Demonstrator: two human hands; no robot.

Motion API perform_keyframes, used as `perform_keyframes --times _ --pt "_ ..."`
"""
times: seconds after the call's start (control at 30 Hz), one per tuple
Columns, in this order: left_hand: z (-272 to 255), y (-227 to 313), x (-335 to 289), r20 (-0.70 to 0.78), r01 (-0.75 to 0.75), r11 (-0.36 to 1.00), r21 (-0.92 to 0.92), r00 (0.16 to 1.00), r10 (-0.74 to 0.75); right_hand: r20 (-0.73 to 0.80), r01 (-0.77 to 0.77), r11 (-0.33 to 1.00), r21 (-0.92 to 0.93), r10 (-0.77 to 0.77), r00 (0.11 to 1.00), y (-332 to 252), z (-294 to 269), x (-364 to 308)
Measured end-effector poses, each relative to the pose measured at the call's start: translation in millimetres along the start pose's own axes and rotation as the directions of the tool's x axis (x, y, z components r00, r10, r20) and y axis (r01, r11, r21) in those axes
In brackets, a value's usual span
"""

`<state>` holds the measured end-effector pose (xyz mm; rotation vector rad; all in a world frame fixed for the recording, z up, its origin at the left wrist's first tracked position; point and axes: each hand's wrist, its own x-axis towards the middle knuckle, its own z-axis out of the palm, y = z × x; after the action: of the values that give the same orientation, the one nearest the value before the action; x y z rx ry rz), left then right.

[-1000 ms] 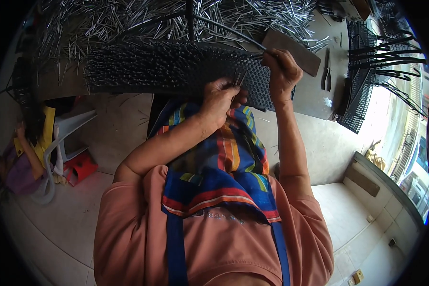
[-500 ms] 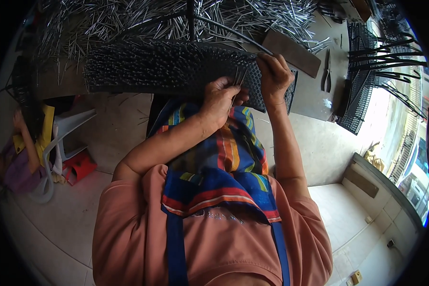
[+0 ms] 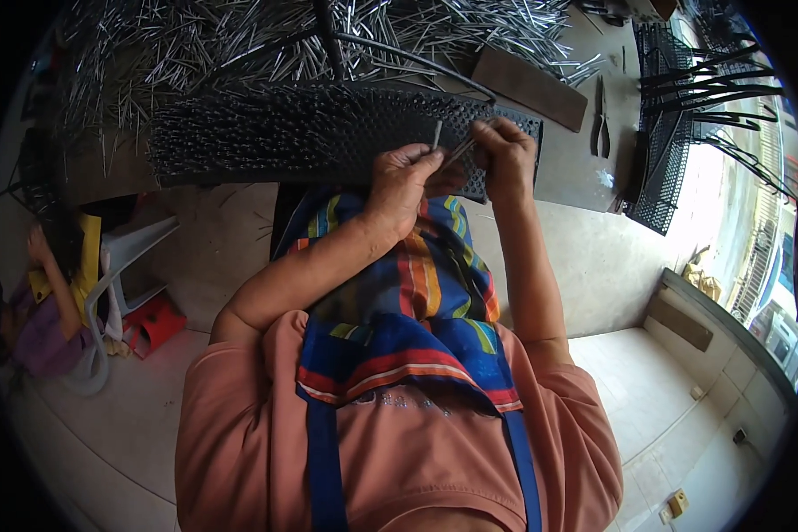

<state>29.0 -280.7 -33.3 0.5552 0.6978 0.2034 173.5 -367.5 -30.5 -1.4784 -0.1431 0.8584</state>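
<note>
A long black perforated panel (image 3: 346, 133) lies across the near edge of the worktable, its left and middle parts bristling with upright thin metal strips (image 3: 230, 124). Over its right part, where bare holes show, are both hands. My left hand (image 3: 399, 188) is closed in a pinch on thin metal strips, one of which (image 3: 437, 135) sticks up past the fingers. Just right of it, my right hand (image 3: 507, 160) is closed, its fingertips on a thin metal strip (image 3: 459, 154) slanting toward the left hand. The right hand's palm side is partly hidden.
Loose metal strips (image 3: 177, 53) are heaped behind the panel, with a black metal rod frame (image 3: 326, 40) over them. A flat brown board (image 3: 529, 89) and pliers (image 3: 601, 120) lie right. Black mesh racks (image 3: 665, 133) stand farther right. Another person's arm (image 3: 55, 275) shows at left.
My right hand has come down and slightly left, its fingertips now closer to my left hand. The strips in my left hand have shifted, and the whole view has moved slightly.
</note>
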Motion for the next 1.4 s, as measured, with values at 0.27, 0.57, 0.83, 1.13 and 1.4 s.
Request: perform_keyframes --times 0.27,0.57,0.83,1.13,1.4 --pt "2 -1 -6 -0.135 0.142 0.990 0.022 0.981 -0.138 -0.125 0.675 0.658 -0.334 -0.741 0.660 -8 0 18" --pt "-2 -2 -3 -0.112 0.092 0.995 0.033 0.990 -0.088 0.078 0.656 0.554 -0.513 -0.731 0.678 -2 -4 18" --pt "4 0 -1 -0.086 0.081 0.994 0.073 0.994 -0.074 0.102 0.605 0.375 -0.703 -0.788 0.607 1 5 22" --pt "14 -5 10 -0.038 0.075 0.990 0.121 0.997 -0.071 0.207 0.488 0.251 -0.836 -0.679 0.704 -13 2 8" --pt "19 -11 23 0.091 0.024 0.988 0.155 0.995 -0.039 -0.093 0.140 0.989 -0.047 -0.144 0.985 -6 -13 -9"
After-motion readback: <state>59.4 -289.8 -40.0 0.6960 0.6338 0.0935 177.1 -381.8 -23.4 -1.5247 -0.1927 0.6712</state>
